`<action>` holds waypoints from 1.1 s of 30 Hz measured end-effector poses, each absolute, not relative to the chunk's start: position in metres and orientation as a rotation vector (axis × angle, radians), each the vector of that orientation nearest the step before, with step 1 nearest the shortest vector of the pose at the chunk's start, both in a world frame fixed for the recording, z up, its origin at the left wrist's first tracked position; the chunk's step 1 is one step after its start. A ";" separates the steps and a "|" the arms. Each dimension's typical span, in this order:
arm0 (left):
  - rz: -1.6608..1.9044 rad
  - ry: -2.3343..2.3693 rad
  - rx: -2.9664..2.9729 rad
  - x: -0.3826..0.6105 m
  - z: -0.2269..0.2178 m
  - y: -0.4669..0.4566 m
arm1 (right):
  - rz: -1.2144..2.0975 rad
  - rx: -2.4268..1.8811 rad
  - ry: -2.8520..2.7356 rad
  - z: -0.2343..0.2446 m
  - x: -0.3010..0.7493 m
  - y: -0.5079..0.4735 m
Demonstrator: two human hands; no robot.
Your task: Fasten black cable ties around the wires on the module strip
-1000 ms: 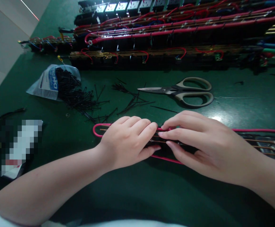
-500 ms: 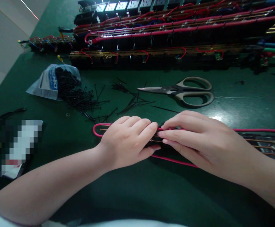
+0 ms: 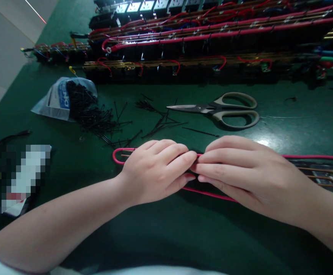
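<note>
A red cable point(image 3: 312, 157) runs along a long black strip with copper-coloured bars point(image 3: 323, 176), and its bend shows at the left end. My left hand point(image 3: 157, 170) is closed over the cable and the strip near that end, thumb on the near side. Close beside it, my right hand point(image 3: 240, 173) bends over the same strip with its fingertips pressed together at the cable. Whatever those fingertips pinch is hidden. The two hands nearly meet. A lower stretch of red cable point(image 3: 209, 194) passes beneath them.
Beyond the hands lie grey-handled scissors point(image 3: 212, 109), loose black cable ties point(image 3: 162, 124) and a plastic bag point(image 3: 53, 101) spilling more ties. Several wired strips point(image 3: 183, 68) span the back of the green table point(image 3: 166, 236). A blurred-out object point(image 3: 26, 179) lies at left.
The fingers of my right hand have drawn closer together and bent more over the strip. My left index finger has shifted slightly right. The cable and strip stay about where they were.
</note>
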State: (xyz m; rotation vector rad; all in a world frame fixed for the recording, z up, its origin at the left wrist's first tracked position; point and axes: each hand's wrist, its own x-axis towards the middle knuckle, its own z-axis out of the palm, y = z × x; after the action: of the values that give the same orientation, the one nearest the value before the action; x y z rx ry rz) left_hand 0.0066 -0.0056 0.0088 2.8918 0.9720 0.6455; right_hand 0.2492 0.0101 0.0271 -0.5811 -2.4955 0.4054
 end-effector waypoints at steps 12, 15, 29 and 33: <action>0.926 0.823 2.870 0.006 0.005 -0.005 | 0.682 -0.444 -2.469 0.028 0.251 0.010; 0.952 0.795 2.854 0.005 0.005 -0.004 | 0.713 -0.432 -2.474 0.028 0.252 0.010; 0.926 0.815 2.808 0.004 0.005 -0.004 | 0.630 -0.441 -2.470 0.028 0.250 0.008; 0.906 0.840 2.803 0.004 0.005 -0.004 | 0.608 -0.439 -2.496 0.030 0.252 0.008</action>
State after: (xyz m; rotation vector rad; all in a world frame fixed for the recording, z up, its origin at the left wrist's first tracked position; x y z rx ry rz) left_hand 0.0036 -0.0042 0.0048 2.8030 0.8398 0.9059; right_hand 0.2517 0.0079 0.0298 -0.4386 -2.4962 0.6077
